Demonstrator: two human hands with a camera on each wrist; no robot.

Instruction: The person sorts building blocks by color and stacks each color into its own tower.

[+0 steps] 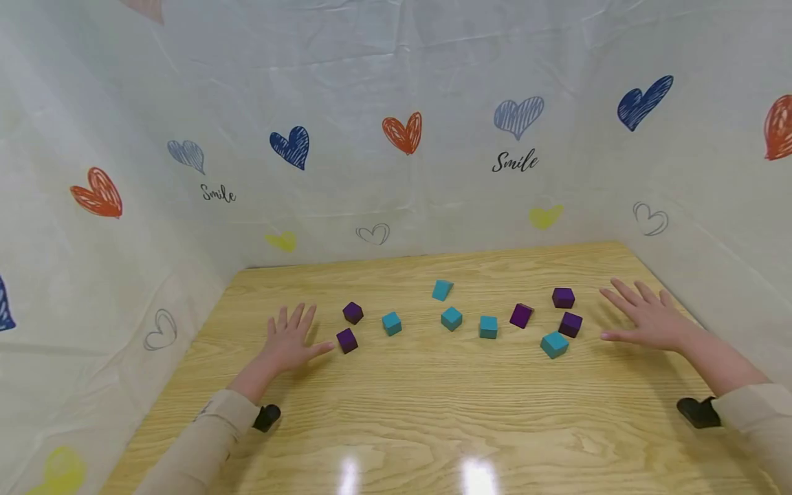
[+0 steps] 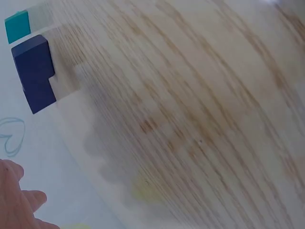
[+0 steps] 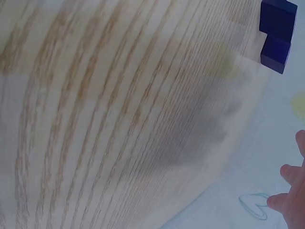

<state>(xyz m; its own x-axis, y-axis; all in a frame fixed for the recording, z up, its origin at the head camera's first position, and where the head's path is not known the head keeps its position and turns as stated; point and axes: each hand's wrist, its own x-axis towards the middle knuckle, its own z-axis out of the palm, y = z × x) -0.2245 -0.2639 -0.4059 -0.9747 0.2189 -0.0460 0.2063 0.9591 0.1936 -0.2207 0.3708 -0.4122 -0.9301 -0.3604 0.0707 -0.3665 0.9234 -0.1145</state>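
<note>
Toward table edges (image 1: pixel 227 306) | left hand (image 1: pixel 291 344), right hand (image 1: pixel 654 322): fingers (image 1: pixel 295 319) spread apart | ten cubes (image 1: pixel 452 318) between, wide wood (image 1: pixel 402 423) in front

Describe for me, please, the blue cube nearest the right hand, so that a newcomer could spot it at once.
On the wooden table, look left of the person's right hand for two purple cubes, one behind the other. The blue cube sits in front of that pair in the head view, and is the rightmost of the five blue cubes.
</note>
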